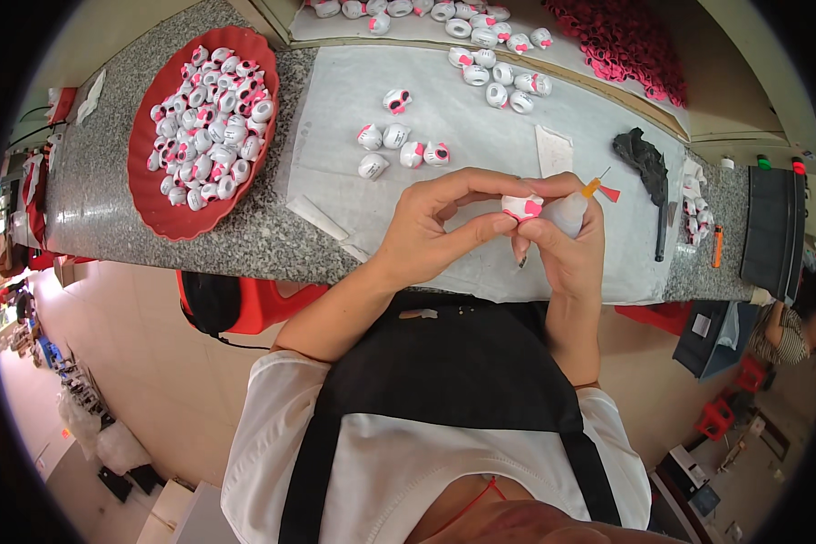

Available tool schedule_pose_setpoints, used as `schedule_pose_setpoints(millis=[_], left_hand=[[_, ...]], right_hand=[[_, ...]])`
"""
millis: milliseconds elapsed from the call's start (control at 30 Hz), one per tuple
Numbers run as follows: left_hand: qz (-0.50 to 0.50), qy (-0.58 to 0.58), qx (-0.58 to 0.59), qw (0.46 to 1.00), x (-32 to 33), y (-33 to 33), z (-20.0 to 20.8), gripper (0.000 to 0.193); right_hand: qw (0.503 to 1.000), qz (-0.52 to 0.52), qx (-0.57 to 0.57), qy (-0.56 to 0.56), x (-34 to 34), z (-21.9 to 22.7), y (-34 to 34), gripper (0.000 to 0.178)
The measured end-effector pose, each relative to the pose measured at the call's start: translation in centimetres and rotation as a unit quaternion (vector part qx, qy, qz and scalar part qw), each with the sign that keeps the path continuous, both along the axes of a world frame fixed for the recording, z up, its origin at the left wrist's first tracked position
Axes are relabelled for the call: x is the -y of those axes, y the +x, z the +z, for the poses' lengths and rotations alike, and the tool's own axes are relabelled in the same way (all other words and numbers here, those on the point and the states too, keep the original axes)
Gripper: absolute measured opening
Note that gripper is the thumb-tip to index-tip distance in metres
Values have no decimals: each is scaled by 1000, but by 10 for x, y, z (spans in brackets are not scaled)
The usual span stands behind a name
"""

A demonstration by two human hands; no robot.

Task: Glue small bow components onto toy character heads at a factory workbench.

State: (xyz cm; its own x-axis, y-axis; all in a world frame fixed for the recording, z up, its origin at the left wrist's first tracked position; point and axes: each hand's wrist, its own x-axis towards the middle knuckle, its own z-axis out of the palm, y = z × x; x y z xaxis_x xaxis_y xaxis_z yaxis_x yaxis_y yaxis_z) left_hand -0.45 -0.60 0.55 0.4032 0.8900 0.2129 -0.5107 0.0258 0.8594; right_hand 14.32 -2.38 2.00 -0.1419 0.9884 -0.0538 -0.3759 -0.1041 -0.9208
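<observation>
Over the front of the white work sheet [335, 100], both hands meet around a small white cat-head piece [520, 208] with a pink bow. My left hand [440, 222] grips it between thumb and fingers. The thumb of my right hand [573, 258] presses against its other side. Tucked in the right hand is a translucent squeeze bottle [568, 214] with an orange collar and thin needle tip, pointing up and away. Several finished-looking cat heads [396, 136], some with dark pink-rimmed glasses, lie on the sheet beyond the left hand.
At left stands a red scalloped basin [140, 172] heaped with cat heads. More white heads [496, 77] sit at the back, near a pile of pink parts [612, 45] on a shelf. Rightward lie a black crumpled piece [642, 154], an orange marker-like stick [717, 247] and a dark case [772, 231].
</observation>
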Motion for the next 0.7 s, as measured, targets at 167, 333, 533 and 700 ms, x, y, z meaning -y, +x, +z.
schedule_pose_setpoints(millis=[167, 333, 533, 700], left_hand=[[28, 37, -42, 998, -1, -1, 0, 23], [17, 34, -60, 997, 0, -3, -2, 23], [-16, -20, 22, 999, -1, 1, -2, 24], [-71, -59, 28, 995, -4, -4, -2, 21]], right_hand=[[999, 0, 38, 1, 1, 1, 1, 23], [999, -8, 34, 0, 2, 1, 1, 23], [999, -3, 30, -10, 3, 2, 2, 23], [1000, 2, -24, -6, 4, 2, 2, 25]])
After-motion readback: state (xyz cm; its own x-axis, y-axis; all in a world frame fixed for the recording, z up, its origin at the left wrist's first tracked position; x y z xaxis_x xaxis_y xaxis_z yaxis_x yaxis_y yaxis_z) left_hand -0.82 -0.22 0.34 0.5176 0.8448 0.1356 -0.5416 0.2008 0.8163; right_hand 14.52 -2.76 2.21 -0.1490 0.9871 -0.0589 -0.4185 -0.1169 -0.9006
